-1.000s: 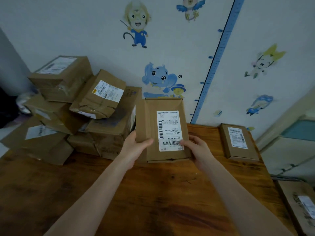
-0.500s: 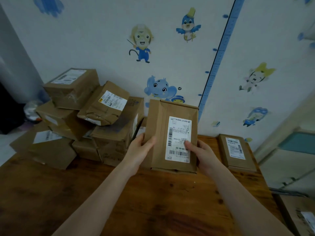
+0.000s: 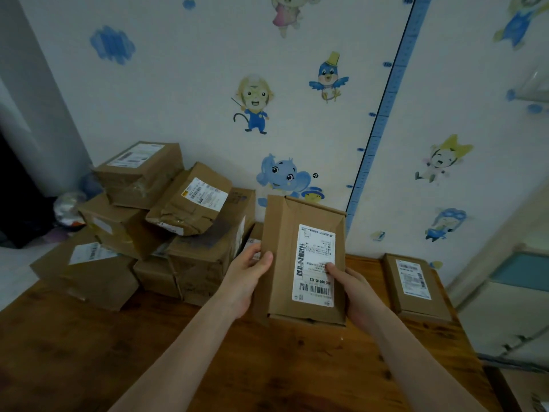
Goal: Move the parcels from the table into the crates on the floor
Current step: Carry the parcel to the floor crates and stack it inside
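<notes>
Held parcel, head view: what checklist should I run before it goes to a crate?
1. Grip of left hand on held parcel, left edge: ok.
2. Grip of right hand on its right edge, thumb on shipping label: ok.
3. Gap between held parcel and flat parcel on table: ok.
4. Crate in sight: not ok, none in view.
5. Tilted crumpled parcel resting securely: cannot tell.
</notes>
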Demonstrator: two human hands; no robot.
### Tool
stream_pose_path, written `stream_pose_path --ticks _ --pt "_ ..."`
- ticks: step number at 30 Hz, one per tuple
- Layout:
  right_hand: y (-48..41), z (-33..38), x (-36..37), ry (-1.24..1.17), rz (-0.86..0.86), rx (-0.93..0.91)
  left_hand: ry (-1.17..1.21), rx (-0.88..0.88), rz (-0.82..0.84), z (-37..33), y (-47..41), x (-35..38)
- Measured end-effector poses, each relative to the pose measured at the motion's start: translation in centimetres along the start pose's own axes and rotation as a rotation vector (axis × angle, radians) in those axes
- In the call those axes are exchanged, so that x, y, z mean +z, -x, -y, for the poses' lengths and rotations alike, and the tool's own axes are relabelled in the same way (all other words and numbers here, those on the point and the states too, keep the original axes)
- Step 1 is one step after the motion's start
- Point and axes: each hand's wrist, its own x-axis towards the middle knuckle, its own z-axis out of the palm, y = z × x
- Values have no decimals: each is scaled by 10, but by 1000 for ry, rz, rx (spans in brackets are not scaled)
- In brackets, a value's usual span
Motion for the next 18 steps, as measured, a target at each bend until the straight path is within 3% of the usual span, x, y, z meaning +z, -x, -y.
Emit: stream_pose_path --ticks 5,8,11,15,18 --pt "4 6 4 18 -7 -22 2 -1 -101 -1 -6 1" --pt "6 8 6 29 -17 -54 -148 94 -129 -1 -8 2" --pt "7 11 7 49 -34 -84 -356 170 -74 -7 -6 8" --pt "7 14 10 73 -46 -133 -392 129 64 -14 -3 13" --pt "6 18 10 74 -49 -131 -361 120 62 -11 -7 9"
